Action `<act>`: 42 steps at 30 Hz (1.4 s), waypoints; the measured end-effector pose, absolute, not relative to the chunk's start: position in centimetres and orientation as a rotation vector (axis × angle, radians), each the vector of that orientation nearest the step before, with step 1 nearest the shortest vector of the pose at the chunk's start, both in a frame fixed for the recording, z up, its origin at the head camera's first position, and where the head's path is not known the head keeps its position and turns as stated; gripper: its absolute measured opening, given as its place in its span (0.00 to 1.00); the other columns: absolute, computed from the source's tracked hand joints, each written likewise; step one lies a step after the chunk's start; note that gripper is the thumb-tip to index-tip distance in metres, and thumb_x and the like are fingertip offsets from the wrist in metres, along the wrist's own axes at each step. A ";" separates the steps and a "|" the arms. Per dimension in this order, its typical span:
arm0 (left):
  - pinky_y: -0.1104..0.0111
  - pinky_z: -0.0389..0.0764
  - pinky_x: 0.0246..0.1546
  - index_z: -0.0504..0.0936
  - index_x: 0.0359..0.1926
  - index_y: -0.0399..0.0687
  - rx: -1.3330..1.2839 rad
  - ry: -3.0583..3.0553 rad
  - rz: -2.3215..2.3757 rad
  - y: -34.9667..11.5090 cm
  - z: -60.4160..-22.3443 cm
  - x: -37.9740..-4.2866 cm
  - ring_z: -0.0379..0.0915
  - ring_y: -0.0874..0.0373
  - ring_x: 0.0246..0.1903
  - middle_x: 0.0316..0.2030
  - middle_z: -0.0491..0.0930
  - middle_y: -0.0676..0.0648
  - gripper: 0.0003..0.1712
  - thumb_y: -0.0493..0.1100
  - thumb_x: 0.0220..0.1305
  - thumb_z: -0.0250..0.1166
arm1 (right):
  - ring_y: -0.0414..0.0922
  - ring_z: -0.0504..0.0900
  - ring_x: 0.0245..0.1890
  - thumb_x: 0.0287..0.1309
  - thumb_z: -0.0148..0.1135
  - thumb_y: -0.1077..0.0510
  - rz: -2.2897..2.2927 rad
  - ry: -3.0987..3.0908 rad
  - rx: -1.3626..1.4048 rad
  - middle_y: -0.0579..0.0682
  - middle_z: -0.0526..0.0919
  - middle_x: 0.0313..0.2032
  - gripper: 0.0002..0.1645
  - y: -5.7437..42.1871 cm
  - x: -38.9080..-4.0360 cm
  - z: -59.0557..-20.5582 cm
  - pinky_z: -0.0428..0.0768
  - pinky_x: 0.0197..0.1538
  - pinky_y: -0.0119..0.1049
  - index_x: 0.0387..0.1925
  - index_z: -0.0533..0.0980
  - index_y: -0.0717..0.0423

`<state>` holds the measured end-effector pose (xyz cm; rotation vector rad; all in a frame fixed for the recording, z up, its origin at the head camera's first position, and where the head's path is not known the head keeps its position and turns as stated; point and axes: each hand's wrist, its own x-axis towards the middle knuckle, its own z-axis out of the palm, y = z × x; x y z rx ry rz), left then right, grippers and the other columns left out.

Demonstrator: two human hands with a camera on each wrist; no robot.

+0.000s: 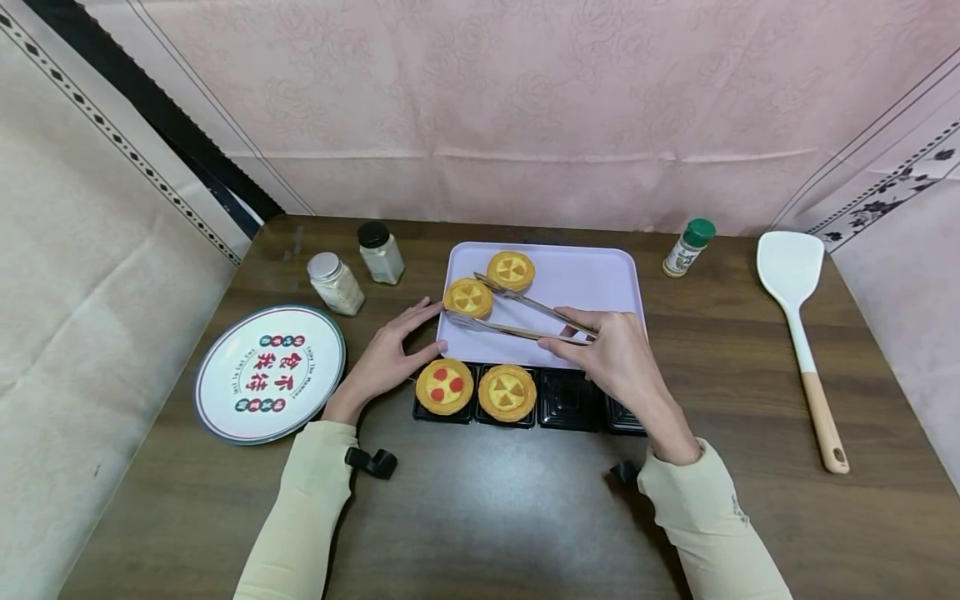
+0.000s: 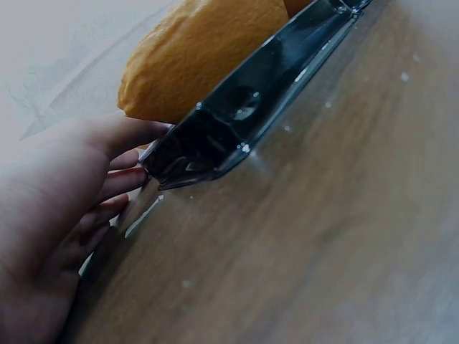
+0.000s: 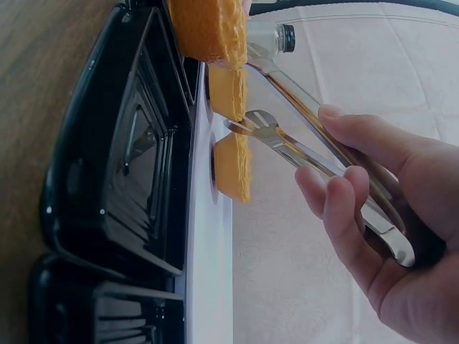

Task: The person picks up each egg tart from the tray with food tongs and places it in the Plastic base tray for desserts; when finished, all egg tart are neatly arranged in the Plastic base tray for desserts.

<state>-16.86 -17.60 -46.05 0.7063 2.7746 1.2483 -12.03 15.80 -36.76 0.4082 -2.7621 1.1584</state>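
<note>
My right hand [image 1: 618, 354] grips metal tongs [image 1: 540, 307] with fork-like tips. The spread tips straddle a yellow-topped tart [image 1: 468, 298] on a white tray [image 1: 600, 283]; another tart [image 1: 512, 271] lies just behind it. My left hand [image 1: 392, 354] reaches to the tray's left side, index fingertip and thumb extended along the edge. The left wrist view shows its thumb beside the end of a black compartment tray [image 2: 251, 107]. In that black tray sit a red-spotted tart [image 1: 444, 387] and a plain yellow tart [image 1: 507, 393], at the left; the compartments on the right hold nothing.
A round white plate with red characters [image 1: 225, 400] lies at the left. Behind it stand a white-capped jar [image 1: 337, 287] and a black-capped jar [image 1: 382, 258]. On the right are a green-capped bottle [image 1: 684, 252] and a white spatula [image 1: 790, 271] with a wooden handle.
</note>
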 end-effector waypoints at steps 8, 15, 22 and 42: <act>0.49 0.58 0.67 0.66 0.72 0.61 0.721 2.784 1.249 -17.7 -46.1 -16.9 0.51 0.55 0.71 0.71 0.61 0.46 0.36 0.54 0.65 0.66 | 0.38 0.71 0.06 0.52 0.75 0.49 1.237 -2.719 0.424 0.44 0.85 0.28 0.27 16.0 -12.1 -36.8 0.68 0.09 0.32 0.52 0.83 0.57; 0.50 0.58 0.67 0.66 0.72 0.63 0.711 2.780 1.254 -17.7 -46.1 -16.8 0.51 0.56 0.71 0.71 0.60 0.46 0.35 0.54 0.65 0.66 | 0.40 0.72 0.06 0.50 0.76 0.46 1.273 -2.697 0.399 0.45 0.85 0.26 0.27 16.8 -11.5 -36.0 0.68 0.09 0.31 0.51 0.84 0.52; 0.48 0.59 0.66 0.67 0.72 0.57 0.713 2.771 1.254 -17.6 -46.1 -16.7 0.52 0.54 0.71 0.71 0.60 0.45 0.36 0.54 0.65 0.67 | 0.41 0.75 0.08 0.48 0.76 0.43 1.267 -2.680 0.325 0.42 0.84 0.22 0.26 20.6 -9.0 -34.4 0.71 0.11 0.31 0.50 0.84 0.44; 0.48 0.59 0.66 0.67 0.71 0.56 0.696 2.744 1.270 -17.6 -45.9 -16.9 0.51 0.56 0.71 0.71 0.60 0.46 0.36 0.54 0.64 0.67 | 0.34 0.78 0.16 0.44 0.75 0.72 1.285 -2.745 0.406 0.44 0.86 0.30 0.28 30.8 -0.6 -35.1 0.72 0.15 0.28 0.52 0.83 0.57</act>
